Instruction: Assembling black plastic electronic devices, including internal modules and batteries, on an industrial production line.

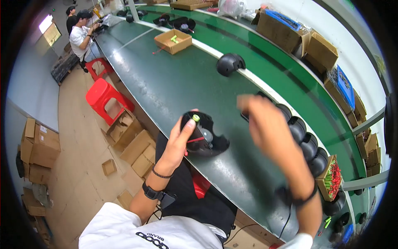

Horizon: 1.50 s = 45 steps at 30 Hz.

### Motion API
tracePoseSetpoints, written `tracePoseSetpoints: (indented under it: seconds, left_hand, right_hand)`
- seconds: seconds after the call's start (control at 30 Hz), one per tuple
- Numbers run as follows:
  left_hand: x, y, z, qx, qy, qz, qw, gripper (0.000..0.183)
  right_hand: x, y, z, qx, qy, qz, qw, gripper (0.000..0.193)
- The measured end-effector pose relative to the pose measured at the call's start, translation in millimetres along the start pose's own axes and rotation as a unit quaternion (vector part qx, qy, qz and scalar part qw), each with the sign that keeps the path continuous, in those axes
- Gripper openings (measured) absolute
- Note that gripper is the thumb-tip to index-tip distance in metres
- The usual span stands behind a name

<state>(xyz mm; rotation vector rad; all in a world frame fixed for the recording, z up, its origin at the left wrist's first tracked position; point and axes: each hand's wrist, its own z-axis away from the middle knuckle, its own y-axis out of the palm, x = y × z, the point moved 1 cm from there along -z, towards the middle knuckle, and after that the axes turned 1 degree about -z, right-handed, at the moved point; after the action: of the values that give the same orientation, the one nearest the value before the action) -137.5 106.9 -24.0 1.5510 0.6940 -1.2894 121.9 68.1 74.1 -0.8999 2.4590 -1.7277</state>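
My left hand [180, 139] grips a black rounded plastic shell [217, 145] above the table's near edge, its open side facing up. Under my thumb sits a small green cylinder [195, 118], like a battery cell, at the shell's rim. Inside the shell show a round grey part [207, 135] and a red strip or wire [195, 140]. My right hand [261, 114] is smeared by motion over the table, apart from the held shell. Its fingers cannot be made out. Beyond it lies a dark flat object, partly hidden, and a row of black shells [308, 146].
The dark green table [166, 87] borders a green conveyor belt [265, 62]. On it stand a lone black shell [230, 64], a cardboard tray [174, 41] with green cells and, at right, a box [331, 178] of green cells with red ends. Red stools [105, 97] and cartons stand left; two people sit far off.
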Motion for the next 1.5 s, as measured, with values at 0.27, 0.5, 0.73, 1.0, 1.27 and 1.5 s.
tracePoseSetpoints:
  seconds: [0.27,0.5,0.73,1.0,1.27,1.5]
  left_hand:
    - [1.2,37.6,-19.8,0.178,-0.027,-0.253,0.951,0.060]
    - [4.6,69.5,-24.3,0.240,-0.094,-0.256,0.932,0.065]
    - [41.8,104.6,-27.2,0.318,-0.057,-0.103,0.941,0.066]
    - [42.5,157.6,-10.2,0.369,-0.105,-0.110,0.917,0.051]
    - [42.5,157.3,-11.2,0.378,-0.129,-0.121,0.909,0.050]
    - [40.3,154.8,-11.0,0.406,-0.057,-0.143,0.901,0.052]
  right_hand:
    - [-207.2,74.3,-162.6,0.093,0.148,0.182,0.968,0.073]
    - [-164.8,27.3,-88.4,-0.089,0.197,-0.038,0.975,0.054]
    - [-3.3,-45.6,126.8,-0.037,0.412,-0.198,0.888,0.046]
    - [37.1,31.6,212.1,-0.236,0.369,-0.367,0.821,0.053]
    - [41.5,28.9,213.5,-0.193,0.380,-0.366,0.827,0.056]
    - [18.9,32.1,213.5,-0.215,0.319,-0.405,0.829,0.058]
